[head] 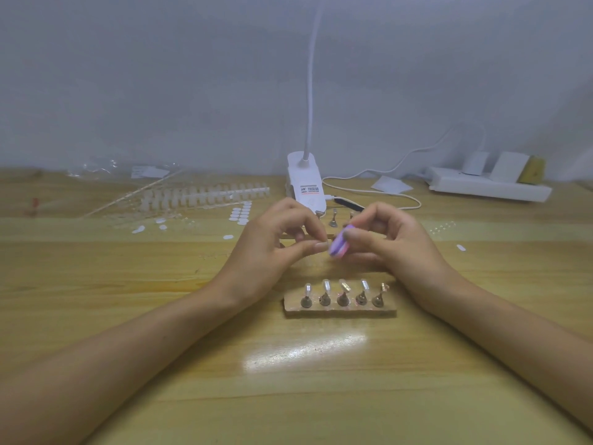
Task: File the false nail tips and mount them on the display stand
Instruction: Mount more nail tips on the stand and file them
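My left hand (276, 242) pinches a small clear false nail tip (322, 245) between thumb and fingertips above the table. My right hand (390, 242) grips a purple and pink nail file block (338, 247), whose end touches the tip. In front of both hands lies a wooden display stand (340, 311) carrying several metal holders; most have a clear nail tip mounted on top. Two loose metal holders (333, 218) stand behind my hands.
A strip of clear nail tips (205, 195) and white adhesive pads (240, 213) lie at back left. A white clip lamp (305, 184) with its cable stands behind centre. A white power strip (487, 186) sits back right. Plastic packaging (106, 170) lies far left.
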